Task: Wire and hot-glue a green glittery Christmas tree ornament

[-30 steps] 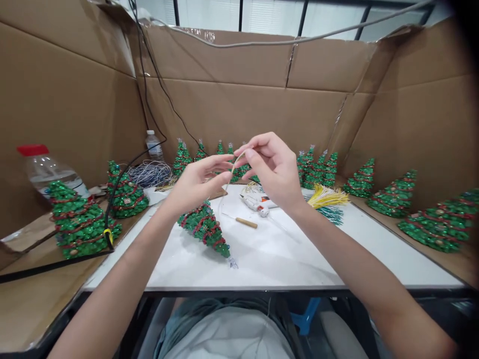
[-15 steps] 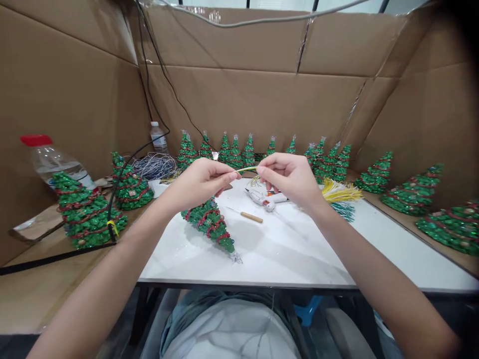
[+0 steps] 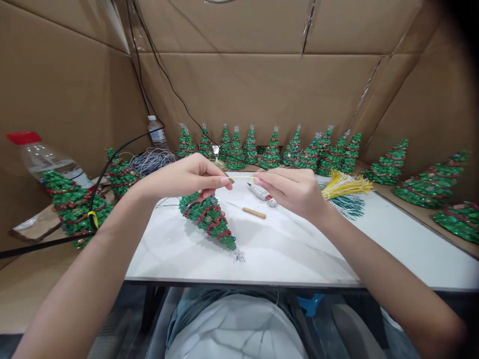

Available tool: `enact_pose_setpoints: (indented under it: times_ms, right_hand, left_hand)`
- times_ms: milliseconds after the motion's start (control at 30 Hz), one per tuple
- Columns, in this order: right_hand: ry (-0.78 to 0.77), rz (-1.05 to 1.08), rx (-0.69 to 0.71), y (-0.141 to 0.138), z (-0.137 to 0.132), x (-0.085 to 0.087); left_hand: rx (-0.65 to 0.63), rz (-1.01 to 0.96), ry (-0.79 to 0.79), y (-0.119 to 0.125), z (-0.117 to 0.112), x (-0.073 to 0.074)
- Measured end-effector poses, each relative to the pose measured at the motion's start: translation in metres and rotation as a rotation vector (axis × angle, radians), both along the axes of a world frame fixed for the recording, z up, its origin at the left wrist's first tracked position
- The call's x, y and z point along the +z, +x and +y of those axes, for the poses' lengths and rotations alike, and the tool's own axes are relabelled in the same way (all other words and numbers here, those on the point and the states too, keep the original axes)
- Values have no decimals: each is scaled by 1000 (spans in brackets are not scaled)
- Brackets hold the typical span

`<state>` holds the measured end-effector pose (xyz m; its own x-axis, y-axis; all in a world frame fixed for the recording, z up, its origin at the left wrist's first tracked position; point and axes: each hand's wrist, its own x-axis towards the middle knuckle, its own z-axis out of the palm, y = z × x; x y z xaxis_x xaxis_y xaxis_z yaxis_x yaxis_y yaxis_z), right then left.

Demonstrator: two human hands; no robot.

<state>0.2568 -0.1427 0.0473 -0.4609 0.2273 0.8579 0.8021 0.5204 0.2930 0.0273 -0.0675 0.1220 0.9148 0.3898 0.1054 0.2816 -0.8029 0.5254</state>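
A thin yellowish strand (image 3: 242, 177) is stretched nearly level between my two hands, above the white table. My left hand (image 3: 200, 177) pinches its left end between thumb and fingers. The fingers of my right hand (image 3: 294, 192) are closed on the other end. Under my left hand a green beaded Christmas tree (image 3: 209, 219) with red garland lies on its side, its clear star tip pointing toward me. To its right lies a wooden-handled awl (image 3: 254, 213). A white tool (image 3: 262, 193) with a pointed dark tip rests behind the awl, partly hidden by my right hand.
Several finished trees (image 3: 235, 149) line the back, with more on both sides. Yellow strands (image 3: 348, 184) and teal strands (image 3: 348, 205) lie bundled at right. A wire tangle (image 3: 153, 160), red-capped bottle (image 3: 48, 159) and black cable (image 3: 96, 192) are at left. Cardboard walls (image 3: 224, 85) surround the table.
The view has tilted down and shifted slightly. My right hand has turned more palm-down, its fingers closer together. Both hands still hold the strand between them.
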Motion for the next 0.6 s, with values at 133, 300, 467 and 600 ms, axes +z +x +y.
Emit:
enact_pose_setpoints:
  times_ms: [133,300,467,600]
  right_hand:
    - [15,-5,13,-2,-4,-1]
    - [8,27,30,-6,-7,-1]
    - [-41,112,96,-7,-7,-2]
    - [-86,197,130,-6,-8,-3]
  left_hand:
    - [5,35,-3,1,0,0]
    - [3,81,38,1,1,-1]
    - [-4,90,-33,-1,0,-2]
    - [-3,80,-67,-2,0,-4]
